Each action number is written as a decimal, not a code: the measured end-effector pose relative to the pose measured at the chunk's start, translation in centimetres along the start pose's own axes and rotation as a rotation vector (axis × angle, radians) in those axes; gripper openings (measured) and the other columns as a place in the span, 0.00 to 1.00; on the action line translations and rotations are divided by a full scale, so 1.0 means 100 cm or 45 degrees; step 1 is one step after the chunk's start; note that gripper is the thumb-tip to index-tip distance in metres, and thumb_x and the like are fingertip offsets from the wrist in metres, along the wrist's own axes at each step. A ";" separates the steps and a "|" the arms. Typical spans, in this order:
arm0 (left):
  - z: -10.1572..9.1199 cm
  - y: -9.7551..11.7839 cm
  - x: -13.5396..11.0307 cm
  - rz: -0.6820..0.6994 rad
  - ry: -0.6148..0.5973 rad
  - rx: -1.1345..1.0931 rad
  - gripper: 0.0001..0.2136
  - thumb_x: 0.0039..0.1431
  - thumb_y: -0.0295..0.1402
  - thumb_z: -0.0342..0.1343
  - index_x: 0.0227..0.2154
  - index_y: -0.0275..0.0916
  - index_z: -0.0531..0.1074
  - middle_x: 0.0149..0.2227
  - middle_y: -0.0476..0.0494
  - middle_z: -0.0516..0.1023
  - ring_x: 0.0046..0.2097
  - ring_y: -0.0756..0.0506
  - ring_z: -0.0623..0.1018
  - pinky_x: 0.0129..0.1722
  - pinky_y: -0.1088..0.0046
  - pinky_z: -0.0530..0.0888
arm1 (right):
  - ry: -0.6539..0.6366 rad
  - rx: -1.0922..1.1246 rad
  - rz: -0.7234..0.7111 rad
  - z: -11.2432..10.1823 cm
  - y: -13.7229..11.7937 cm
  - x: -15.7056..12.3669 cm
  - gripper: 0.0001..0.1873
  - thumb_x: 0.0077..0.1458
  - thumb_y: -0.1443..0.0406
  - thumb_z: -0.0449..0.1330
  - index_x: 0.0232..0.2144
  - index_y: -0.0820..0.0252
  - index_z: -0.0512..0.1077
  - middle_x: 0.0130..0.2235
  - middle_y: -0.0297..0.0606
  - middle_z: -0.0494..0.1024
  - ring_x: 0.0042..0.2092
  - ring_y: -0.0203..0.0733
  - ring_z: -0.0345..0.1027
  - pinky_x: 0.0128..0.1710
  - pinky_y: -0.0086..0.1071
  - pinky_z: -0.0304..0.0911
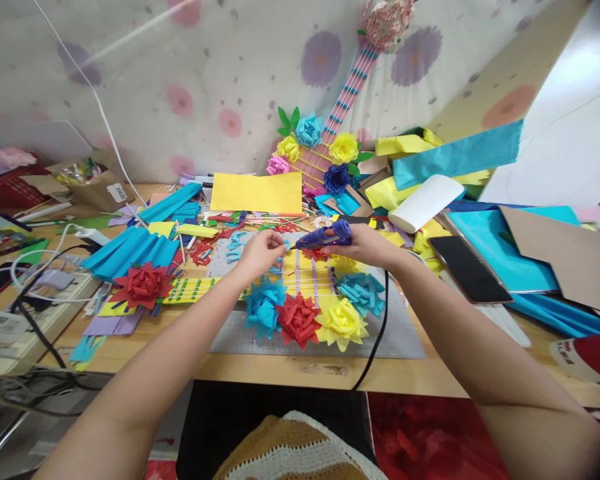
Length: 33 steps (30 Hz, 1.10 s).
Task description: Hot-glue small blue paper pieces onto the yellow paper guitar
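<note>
My right hand [371, 245] is wrapped round a dark blue hot glue gun [326, 235], its nozzle pointing left. Close to the nozzle tip, my left hand [263, 253] pinches a small light-blue paper piece [285, 247], mostly hidden by the fingers. Below both hands lies a yellow paper guitar [200, 289] with green bands on its neck. Around its body sit a blue paper flower [265, 307], a red paper flower [299, 321], a yellow paper flower [342, 323] and a teal paper flower [362, 293]. Another red flower [144, 285] is at the neck's end.
A grey cutting mat [395, 337] lies under the guitar. A black cord [380, 327] hangs over the table edge. Blue crepe paper [130, 253] and a power strip [55, 320] are left; a phone [470, 268] lies right. A pink decorated guitar [347, 90] leans on the wall.
</note>
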<state>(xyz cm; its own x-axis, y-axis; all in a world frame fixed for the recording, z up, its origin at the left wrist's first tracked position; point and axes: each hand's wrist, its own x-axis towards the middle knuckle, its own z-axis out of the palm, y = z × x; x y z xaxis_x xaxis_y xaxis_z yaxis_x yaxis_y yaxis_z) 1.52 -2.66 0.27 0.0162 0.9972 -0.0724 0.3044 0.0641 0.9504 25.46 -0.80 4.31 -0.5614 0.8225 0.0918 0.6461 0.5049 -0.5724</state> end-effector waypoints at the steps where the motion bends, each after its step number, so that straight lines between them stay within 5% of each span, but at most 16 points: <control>1: 0.000 0.000 0.000 0.006 0.000 0.002 0.07 0.48 0.24 0.59 0.28 0.37 0.66 0.25 0.50 0.72 0.29 0.49 0.76 0.20 0.77 0.73 | -0.002 -0.001 -0.008 0.000 0.000 0.000 0.21 0.50 0.49 0.58 0.35 0.59 0.78 0.35 0.38 0.81 0.36 0.45 0.73 0.35 0.32 0.65; 33: -0.001 0.005 -0.004 0.030 0.005 0.002 0.06 0.46 0.23 0.60 0.26 0.37 0.67 0.23 0.51 0.72 0.26 0.51 0.74 0.19 0.78 0.72 | 0.061 0.025 0.052 0.004 0.002 0.004 0.24 0.49 0.48 0.59 0.41 0.57 0.78 0.38 0.37 0.81 0.39 0.46 0.73 0.38 0.34 0.66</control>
<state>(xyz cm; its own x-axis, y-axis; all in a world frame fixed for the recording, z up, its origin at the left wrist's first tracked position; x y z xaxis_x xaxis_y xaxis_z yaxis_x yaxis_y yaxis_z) 1.53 -3.00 0.81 0.0194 0.9986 -0.0491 0.3058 0.0408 0.9512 25.17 -0.40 3.91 -0.5091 0.8541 0.1066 0.6575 0.4658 -0.5922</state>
